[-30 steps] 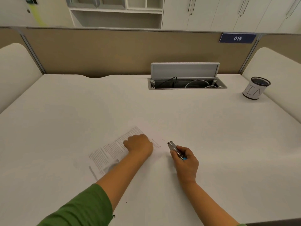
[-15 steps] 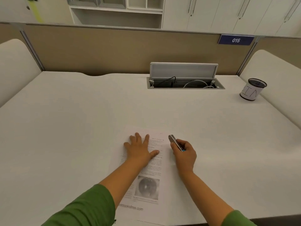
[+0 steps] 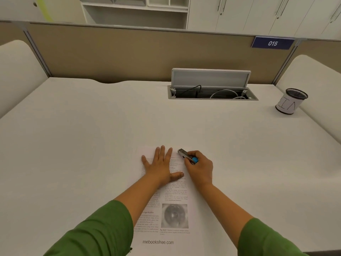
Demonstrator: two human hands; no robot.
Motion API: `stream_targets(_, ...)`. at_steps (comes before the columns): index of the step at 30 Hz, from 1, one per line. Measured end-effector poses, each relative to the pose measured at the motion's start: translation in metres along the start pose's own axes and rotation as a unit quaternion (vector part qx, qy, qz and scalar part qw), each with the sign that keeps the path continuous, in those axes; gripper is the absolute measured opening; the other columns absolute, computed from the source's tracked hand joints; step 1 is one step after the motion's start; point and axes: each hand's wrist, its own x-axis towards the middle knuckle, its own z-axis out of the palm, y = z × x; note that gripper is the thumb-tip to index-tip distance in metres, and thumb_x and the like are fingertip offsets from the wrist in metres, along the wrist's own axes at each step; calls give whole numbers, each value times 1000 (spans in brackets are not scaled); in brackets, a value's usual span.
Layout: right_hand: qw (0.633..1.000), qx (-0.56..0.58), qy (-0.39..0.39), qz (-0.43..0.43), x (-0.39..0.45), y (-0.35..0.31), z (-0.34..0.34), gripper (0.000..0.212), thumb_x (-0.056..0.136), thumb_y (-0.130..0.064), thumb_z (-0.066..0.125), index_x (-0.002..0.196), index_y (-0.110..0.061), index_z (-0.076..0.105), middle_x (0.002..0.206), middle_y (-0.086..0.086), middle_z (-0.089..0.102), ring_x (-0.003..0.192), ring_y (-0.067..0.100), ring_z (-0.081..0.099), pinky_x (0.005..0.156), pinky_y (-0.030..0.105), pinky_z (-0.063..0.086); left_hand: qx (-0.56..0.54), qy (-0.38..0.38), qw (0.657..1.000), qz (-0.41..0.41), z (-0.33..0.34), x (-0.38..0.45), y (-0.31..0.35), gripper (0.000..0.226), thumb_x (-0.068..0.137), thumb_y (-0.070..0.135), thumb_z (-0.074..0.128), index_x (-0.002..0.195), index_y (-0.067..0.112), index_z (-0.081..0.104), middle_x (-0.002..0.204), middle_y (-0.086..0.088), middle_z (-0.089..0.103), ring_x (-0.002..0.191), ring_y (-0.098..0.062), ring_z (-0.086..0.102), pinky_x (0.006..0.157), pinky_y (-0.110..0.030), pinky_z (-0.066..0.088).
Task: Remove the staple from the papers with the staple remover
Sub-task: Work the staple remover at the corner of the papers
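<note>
1. Green sleeves [image 3: 97, 231] enter from the bottom edge; both are cut off there, and the left forearm hides part of the printed text.
2. The papers [image 3: 166, 215] lie flat on the desk [image 3: 92, 126] in front of the person, long side running away from them. The near edge runs out of view at the bottom. A grey round picture and the line "mebooksfree.com" can be read; the smaller text is too blurred to read.
3. The left hand [image 3: 160, 167] lies palm-down on the upper part of the papers, fingers spread, thumb out to the right.
4. The right hand [image 3: 200, 168] sits just beside it at the papers' far right corner, fingers curled tight around the remover [image 3: 186, 155]. Its metal tip points up-left over that corner; a blue part shows at the knuckles, and the rest is hidden in the fist.
5. The staple is too small to make out.
6. Farther off, an open cable box [image 3: 212, 89] is set in the desk.
7. A mesh cup [image 3: 291, 101] stands at far right, near the partition [image 3: 129, 52].
</note>
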Motion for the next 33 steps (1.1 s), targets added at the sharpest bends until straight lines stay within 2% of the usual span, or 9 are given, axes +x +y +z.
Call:
stream_targets(3,999,-36,7,-15,1,1,3,13,79,-15,66,92,-17,64,86,-6,65,77,9,57,69,8,39,-7,-50,998,-24,-3,4,4,116,57,89,41,136,41,-29,148,-1,-38,135,-27,-34,98,-73,-11)
stream_targets(6,998,-61,7,-30,3,2,8,9,80,-13,65,89,-13,63,86,-1,65,74,11,54,66,6,36,-14,-78,996,-45,-5,8,8,126,48,90,50,132,45,-33,145,-2,-43,132,-30,-39,95,-76,-10)
stream_targets(13,995,-80,6,-55,8,3,15,8,83,-13,62,89,-9,59,85,3,62,74,12,52,71,22,44,-7,-88,995,-56,-5,12,10,129,45,90,51,132,45,-32,144,-3,-43,131,-33,-39,95,-77,-8)
stream_targets(17,999,-10,35,-2,13,1,13,8,83,-17,63,90,-13,60,85,-6,59,74,6,54,70,15,44,-5,-94,994,-58,-7,10,11,128,47,89,52,133,45,-32,144,-2,-43,131,-33,-39,96,-76,-7)
stream_targets(19,993,70,79,54,17,-3,9,7,83,-17,63,88,-19,59,85,-8,60,73,1,56,66,9,45,-5,-96,994,-59,-9,8,11,128,48,88,53,133,44,-32,144,-2,-44,131,-34,-39,97,-75,-8)
stream_targets(21,989,92,96,69,17,-5,7,9,83,-17,64,87,-21,58,85,-9,60,74,2,56,61,3,42,-7,-100,993,-63,-11,7,12,128,48,87,54,134,43,-32,144,-3,-44,131,-35,-40,97,-75,-9)
stream_targets(25,998,6,62,2,4,-1,11,10,82,-14,65,91,-12,62,88,0,64,77,10,56,69,4,39,-10,-106,992,-64,-12,6,12,130,46,89,53,133,44,-32,144,-3,-45,131,-36,-39,97,-75,-8)
stream_targets(28,996,-61,41,-48,1,-1,14,14,82,-9,64,96,-7,64,96,8,66,85,16,57,79,14,41,-12,-102,992,-66,-13,6,13,129,46,88,54,133,45,-31,144,-3,-43,131,-37,-38,97,-76,-7)
stream_targets(33,990,-91,52,-91,3,-3,18,13,80,-5,65,92,-3,64,93,12,66,86,24,60,77,18,42,-8,-108,991,-75,-14,8,15,131,45,87,56,132,46,-33,144,-5,-44,130,-38,-39,97,-77,-6)
